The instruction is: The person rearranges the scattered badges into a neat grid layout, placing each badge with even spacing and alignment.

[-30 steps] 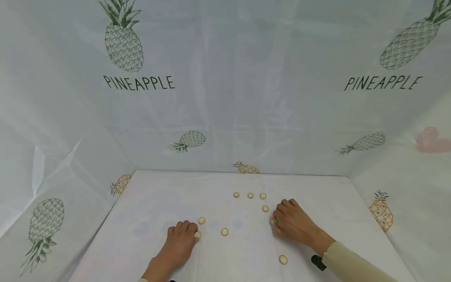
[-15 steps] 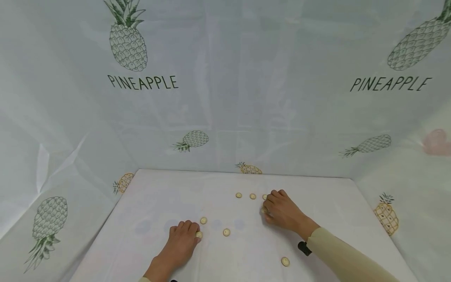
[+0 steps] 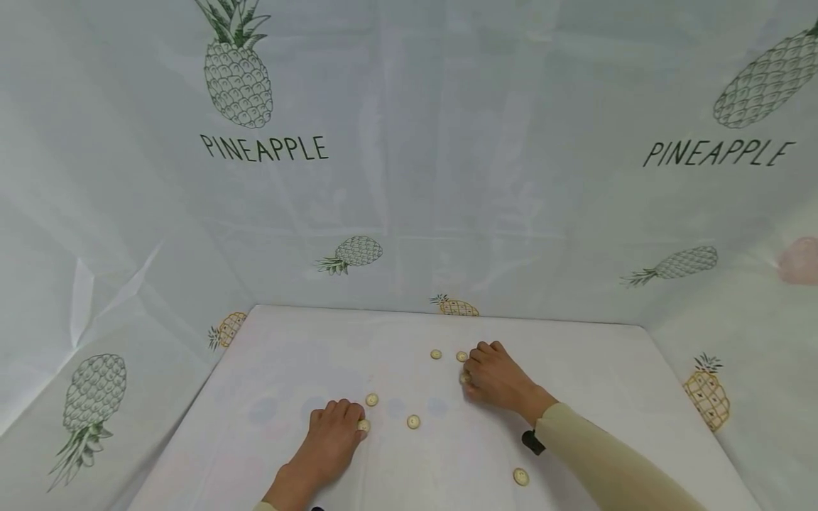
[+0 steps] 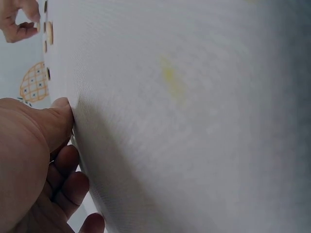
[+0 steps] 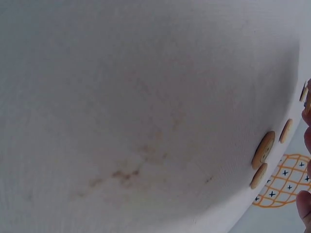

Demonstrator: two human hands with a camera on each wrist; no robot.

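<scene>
Several round, cream-coloured buttons lie on the white table; one button is near the middle. My left hand rests at the left of the table and holds a button between thumb and fingers. Just beyond that hand lies another button. Farther back, my right hand pinches a button in its fingertips, close to a button in the back row. The left wrist view shows the right hand with its pinched button edge-on. Other back buttons are hidden behind the right hand.
Another back-row button lies left of the right hand. One button sits nearer the front right. White cloth printed with pineapples hangs behind and beside the table.
My right hand has moved left along the back with its button, now covering buttons that showed earlier. My left hand stays in place. The head view has turned slightly left.
</scene>
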